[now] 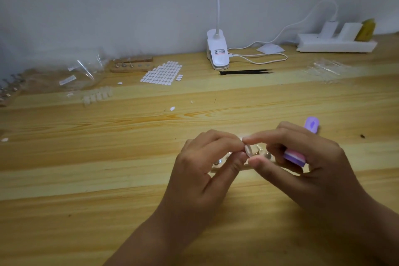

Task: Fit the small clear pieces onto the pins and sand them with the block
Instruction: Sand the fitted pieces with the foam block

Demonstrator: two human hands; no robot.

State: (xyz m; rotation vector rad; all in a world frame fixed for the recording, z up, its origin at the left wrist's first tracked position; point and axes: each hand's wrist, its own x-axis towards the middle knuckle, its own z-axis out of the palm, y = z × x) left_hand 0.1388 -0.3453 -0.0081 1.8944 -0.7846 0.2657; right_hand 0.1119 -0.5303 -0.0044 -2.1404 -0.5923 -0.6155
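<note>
Fitting step, I judge; my left hand (207, 162) pinches a clear piece (248, 150) just above the pins (267, 155), my right hand (313, 164) steadying it while gripping the sanding block (294, 158); next, I must seat it squarely.

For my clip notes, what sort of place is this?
Likely a small craft workbench: a wooden table against a wall, with a clip lamp, tweezers and a sheet of small white pads.
</note>
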